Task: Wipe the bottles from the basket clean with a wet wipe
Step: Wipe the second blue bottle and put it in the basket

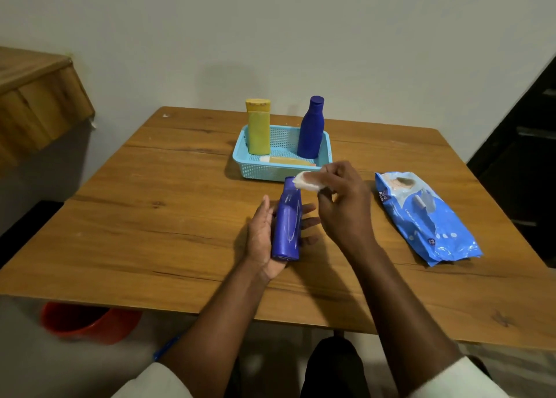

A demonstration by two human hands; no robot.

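A blue bottle [288, 220] lies along my left hand [261, 234], cap pointing away from me, cradled in the palm with the fingers under it. My right hand [343, 199] pinches a folded white wet wipe [306, 181] and presses it on the bottle's cap end. Behind them a light blue basket [254, 165] holds an upright yellow bottle [258, 127], an upright blue bottle [311, 128] and an orange tube [288, 159] lying flat.
A blue pack of wet wipes [424, 217] lies on the wooden table [150, 217] to the right of my hands. An orange bucket [87, 322] stands on the floor under the table's left front edge. A wooden shelf [36, 103] juts from the left wall.
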